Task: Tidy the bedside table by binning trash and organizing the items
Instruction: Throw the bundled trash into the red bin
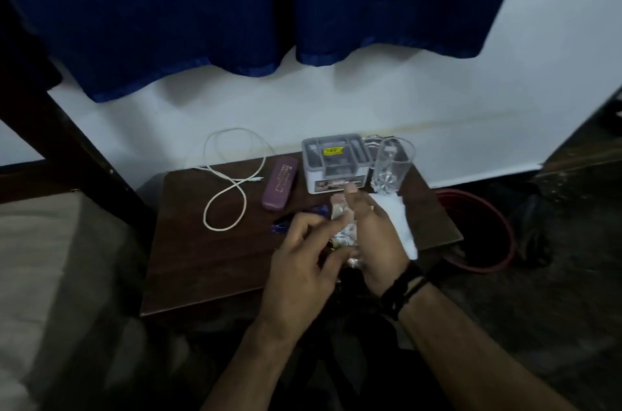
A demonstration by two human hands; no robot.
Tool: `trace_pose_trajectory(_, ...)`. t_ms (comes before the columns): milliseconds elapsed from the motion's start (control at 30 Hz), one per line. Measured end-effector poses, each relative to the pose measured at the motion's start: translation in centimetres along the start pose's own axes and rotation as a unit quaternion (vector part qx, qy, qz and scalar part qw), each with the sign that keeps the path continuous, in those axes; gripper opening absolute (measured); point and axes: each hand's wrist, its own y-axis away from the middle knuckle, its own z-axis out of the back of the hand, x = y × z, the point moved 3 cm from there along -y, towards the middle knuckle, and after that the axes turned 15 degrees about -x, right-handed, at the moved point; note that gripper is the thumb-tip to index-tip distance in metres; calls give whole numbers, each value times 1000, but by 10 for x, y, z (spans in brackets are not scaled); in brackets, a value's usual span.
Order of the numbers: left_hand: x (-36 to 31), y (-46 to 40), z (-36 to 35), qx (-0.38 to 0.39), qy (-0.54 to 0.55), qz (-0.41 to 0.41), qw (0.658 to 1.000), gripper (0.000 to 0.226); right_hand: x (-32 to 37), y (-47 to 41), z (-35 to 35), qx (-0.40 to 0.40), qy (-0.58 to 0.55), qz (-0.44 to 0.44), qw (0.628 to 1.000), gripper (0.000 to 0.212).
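Over the dark wooden bedside table (pixel 208 262), my right hand (pixel 373 239) holds a bunch of crumpled wrappers (pixel 345 228) against its palm. My left hand (pixel 303 262) pinches at the same bunch from the left, fingers curled. A blue wrapper (pixel 296 218) lies on the table just beyond my left fingers. White tissue (pixel 402 225) lies to the right, behind my right hand. A coiled white cable (pixel 229 181) and a purple case (pixel 280 186) lie at the back left. A grey organizer box (pixel 333 161) and a clear glass (pixel 392 163) stand at the back.
A bin with a red rim (pixel 505 235) stands on the floor right of the table. Blue curtains (pixel 235 6) hang above against a white wall. A bed edge (pixel 50 259) and a dark bed post (pixel 67 141) are on the left.
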Motion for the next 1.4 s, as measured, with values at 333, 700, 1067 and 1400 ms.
trace_pose_trajectory(333,-75,8,-35,27,255,367,894,34,53,62,75,-59,53,222,972,34)
trace_pose_trajectory(700,-119,28,-125,210,59,212,953,12,46,8,203,-202,249,264,910,38)
trace_pose_trajectory(1067,-104,11,-280,328,-283,-58,900,32,-20,-111,295,-197,467,364,782,37)
trace_pose_trajectory(1400,-63,9,-375,386,-350,-83,850,21,-61,-208,325,-145,574,211,778,39)
